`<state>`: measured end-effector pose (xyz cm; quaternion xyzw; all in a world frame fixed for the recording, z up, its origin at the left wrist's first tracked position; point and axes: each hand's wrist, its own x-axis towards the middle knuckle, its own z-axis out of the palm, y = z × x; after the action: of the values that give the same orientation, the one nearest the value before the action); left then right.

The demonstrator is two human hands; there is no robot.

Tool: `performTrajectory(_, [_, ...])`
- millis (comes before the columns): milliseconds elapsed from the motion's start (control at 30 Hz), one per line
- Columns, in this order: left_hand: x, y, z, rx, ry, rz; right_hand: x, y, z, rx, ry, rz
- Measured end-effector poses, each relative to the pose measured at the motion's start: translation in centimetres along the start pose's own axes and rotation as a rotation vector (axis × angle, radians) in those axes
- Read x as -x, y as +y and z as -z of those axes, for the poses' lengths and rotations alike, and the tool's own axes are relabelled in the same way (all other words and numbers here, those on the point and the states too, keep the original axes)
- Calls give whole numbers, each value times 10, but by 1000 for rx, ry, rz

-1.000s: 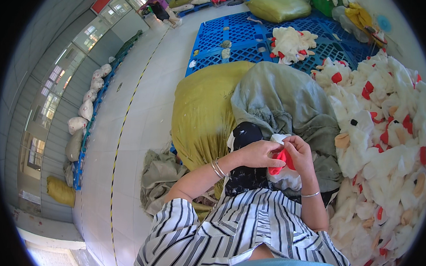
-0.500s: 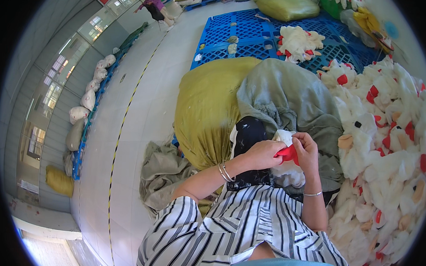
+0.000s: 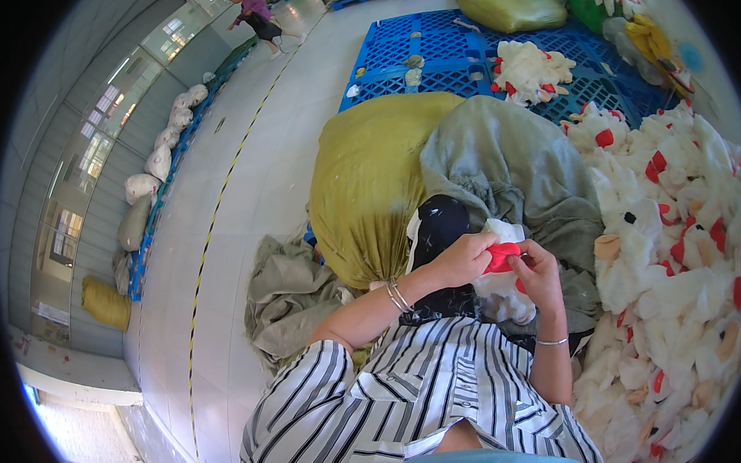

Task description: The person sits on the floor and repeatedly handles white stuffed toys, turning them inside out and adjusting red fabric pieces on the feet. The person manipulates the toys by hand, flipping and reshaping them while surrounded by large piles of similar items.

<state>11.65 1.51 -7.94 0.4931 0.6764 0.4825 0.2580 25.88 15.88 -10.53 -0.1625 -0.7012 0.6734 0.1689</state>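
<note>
Over my lap, my left hand (image 3: 465,259) and my right hand (image 3: 539,275) pinch a small red fabric piece (image 3: 502,257) from its two sides, so it stretches between my fingertips. It joins a white plush skin (image 3: 499,300), limp and unstuffed, that hangs below and behind my fingers against my dark trousers (image 3: 442,226). Both hands are closed, and part of the red piece is hidden by them. To my right, a big heap of similar white plush skins (image 3: 654,298) with red and tan parts reaches close to my right forearm.
A full yellow sack (image 3: 364,182) and a grey-green sack (image 3: 512,155) stand before me. Crumpled cloth (image 3: 282,298) lies on the left. Blue pallets (image 3: 385,56) hold a smaller plush pile (image 3: 531,72). White bundles (image 3: 158,160) line the left wall. A person (image 3: 257,17) is far off.
My hands have spread the red piece wider and flatter, with the right fingers shifting slightly lower. The distant person has changed posture and moved slightly left. The whole view has shifted a little.
</note>
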Motion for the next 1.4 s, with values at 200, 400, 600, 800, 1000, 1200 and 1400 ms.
performTrajectory(200, [3,8,-3,14,-16,32,2,-2,1,-23,-21,9])
performTrajectory(400, [4,9,7,-61,-271,93,4,-2,0,-18,-42,28])
performTrajectory(600, [5,-1,16,-311,-396,40,7,-5,4,86,-92,-4])
performTrajectory(800, [1,-12,4,-378,-181,-73,8,-7,-4,39,-108,-27])
performTrajectory(1000, [4,12,12,-195,-70,3,12,-1,13,-24,47,8])
performTrajectory(1200, [1,-17,89,383,487,152,25,44,161,-307,831,23])
performTrajectory(1400, [4,1,102,221,585,-33,40,25,163,-317,852,190])
